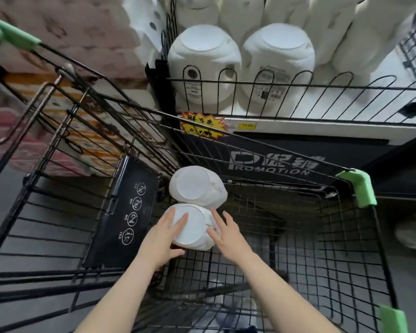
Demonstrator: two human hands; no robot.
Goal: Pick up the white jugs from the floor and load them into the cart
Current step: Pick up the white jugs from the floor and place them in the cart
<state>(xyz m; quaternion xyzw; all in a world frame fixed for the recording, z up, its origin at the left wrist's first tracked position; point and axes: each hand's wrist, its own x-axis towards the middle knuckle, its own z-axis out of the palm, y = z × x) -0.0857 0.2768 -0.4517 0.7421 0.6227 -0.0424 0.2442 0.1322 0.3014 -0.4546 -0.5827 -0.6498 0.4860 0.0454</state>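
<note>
Two white jugs lie on their sides inside the black wire cart [327,227], flat bottoms toward me. The farther jug [197,186] rests against the cart's far left corner. The nearer jug [195,228] sits right in front of it, between my hands. My left hand [165,236] has straight fingers on the jug's bottom and its thumb under the jug's lower edge. My right hand [226,233] touches the jug's right side with spread, straight fingers.
A store shelf [298,127] with a wire fence stands beyond the cart, holding more white jugs [203,68] and a yellow price sign [202,126]. The cart has green corner guards [356,186] and a black fold-down seat panel [125,212]. A pale object [413,234] lies on the floor at right.
</note>
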